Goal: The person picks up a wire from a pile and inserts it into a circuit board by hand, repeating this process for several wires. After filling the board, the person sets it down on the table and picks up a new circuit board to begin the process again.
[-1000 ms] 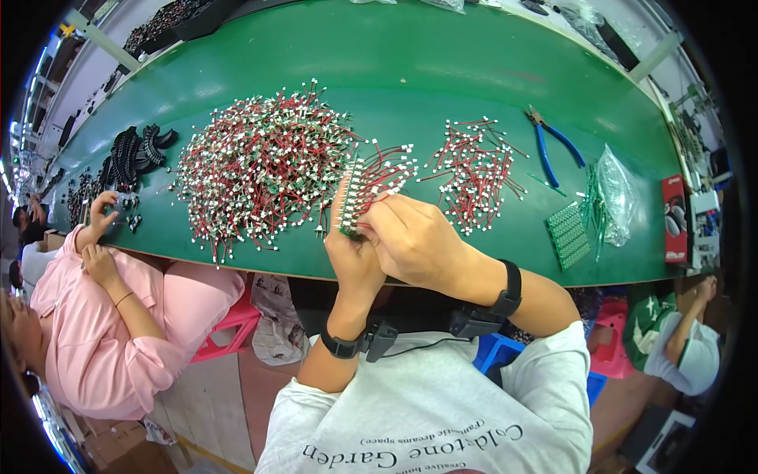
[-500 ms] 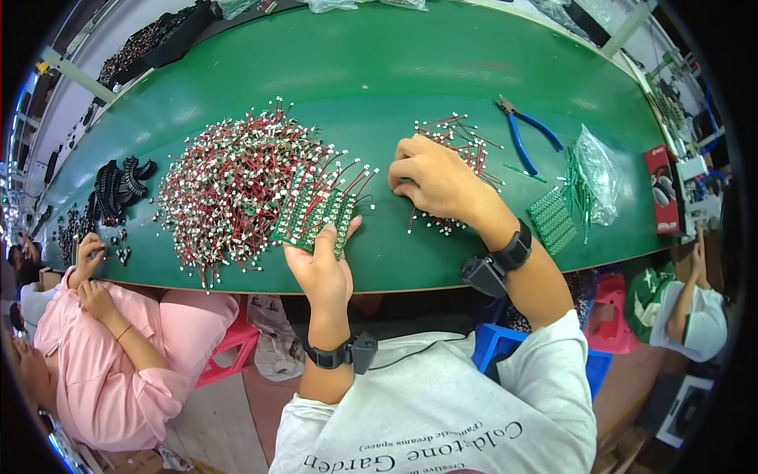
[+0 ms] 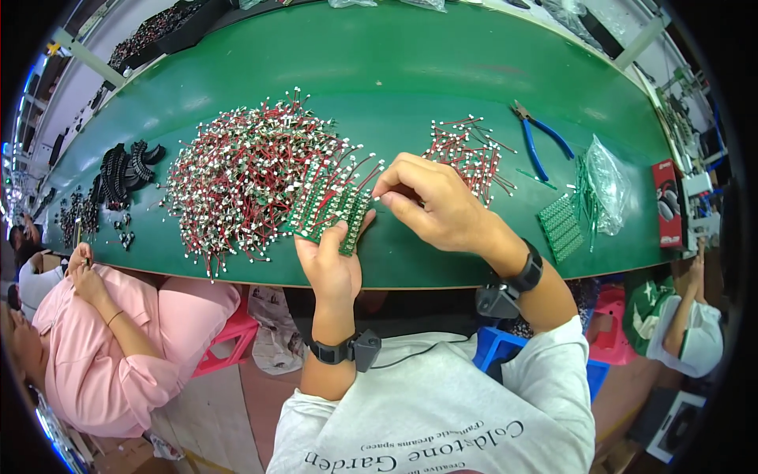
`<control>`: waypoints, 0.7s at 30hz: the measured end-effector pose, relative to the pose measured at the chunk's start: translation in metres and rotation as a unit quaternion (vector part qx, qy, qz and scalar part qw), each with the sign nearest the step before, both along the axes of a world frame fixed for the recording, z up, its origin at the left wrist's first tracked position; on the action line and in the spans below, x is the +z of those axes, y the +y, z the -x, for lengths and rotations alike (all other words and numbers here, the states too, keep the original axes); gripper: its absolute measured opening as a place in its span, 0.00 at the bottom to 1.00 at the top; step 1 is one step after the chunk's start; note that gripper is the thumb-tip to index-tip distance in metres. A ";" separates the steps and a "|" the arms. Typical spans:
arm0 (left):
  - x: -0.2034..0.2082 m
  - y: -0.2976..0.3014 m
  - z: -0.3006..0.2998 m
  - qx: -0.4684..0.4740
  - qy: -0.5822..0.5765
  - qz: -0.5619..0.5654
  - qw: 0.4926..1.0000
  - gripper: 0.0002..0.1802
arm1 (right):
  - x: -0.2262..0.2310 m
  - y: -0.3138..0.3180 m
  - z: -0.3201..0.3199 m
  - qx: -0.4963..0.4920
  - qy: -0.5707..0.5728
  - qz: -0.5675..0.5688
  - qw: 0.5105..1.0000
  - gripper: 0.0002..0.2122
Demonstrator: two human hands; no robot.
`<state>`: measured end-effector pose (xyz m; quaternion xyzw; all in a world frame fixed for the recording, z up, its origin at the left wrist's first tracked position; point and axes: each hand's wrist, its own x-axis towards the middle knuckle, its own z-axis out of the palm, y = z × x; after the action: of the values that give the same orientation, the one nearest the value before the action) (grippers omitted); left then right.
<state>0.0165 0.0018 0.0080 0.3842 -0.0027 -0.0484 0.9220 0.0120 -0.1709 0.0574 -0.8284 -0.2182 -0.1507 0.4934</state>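
My left hand (image 3: 330, 265) grips a panel of green circuit boards (image 3: 322, 215) from below, its thumb lying on the near edge. Red wire leads with small white connectors stick up from the panel. At the panel's right edge, my right hand (image 3: 436, 204) is closed in a pinch, thumb against forefinger. A tiny white bit shows at its fingertips; the fingers hide the rest. Just left of the panel rises a big heap of wired connectors (image 3: 237, 178). Beyond my right hand spreads a smaller pile of red wire leads (image 3: 472, 152).
Blue-handled cutters (image 3: 538, 142), another green board panel (image 3: 560, 227), thin green strips (image 3: 585, 189) and a clear plastic bag (image 3: 606, 189) lie on the green table (image 3: 426, 71) at right. A red box (image 3: 668, 204) stands beyond. Black curved parts (image 3: 118, 178) and a person in pink (image 3: 118, 347) are at left.
My right hand has come left and slightly nearer, from over the small wire pile to the panel's right edge. My left hand still holds the panel, almost unmoved.
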 end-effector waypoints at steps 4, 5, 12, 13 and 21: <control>-0.014 0.005 0.000 0.009 -0.031 -0.026 0.999 0.28 | -0.011 0.020 0.000 -0.038 -0.015 0.016 0.999 0.04; -0.015 0.004 0.002 0.021 -0.041 -0.023 0.999 0.26 | -0.011 0.024 0.001 -0.039 -0.012 0.018 0.999 0.04; -0.020 0.001 0.005 0.018 -0.107 -0.080 0.991 0.20 | -0.031 0.030 -0.008 -0.075 -0.022 0.023 0.997 0.07; -0.019 0.000 0.006 0.017 -0.106 -0.080 0.991 0.20 | -0.032 0.029 -0.009 -0.076 -0.021 0.023 0.997 0.07; -0.018 -0.002 0.008 0.025 -0.131 -0.130 0.983 0.13 | -0.032 0.027 -0.010 -0.072 -0.028 0.043 0.996 0.08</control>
<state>0.0081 0.0000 -0.0101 0.5039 -0.1074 0.0253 0.8567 0.0215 -0.1436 0.0250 -0.8580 -0.1776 -0.1994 0.4388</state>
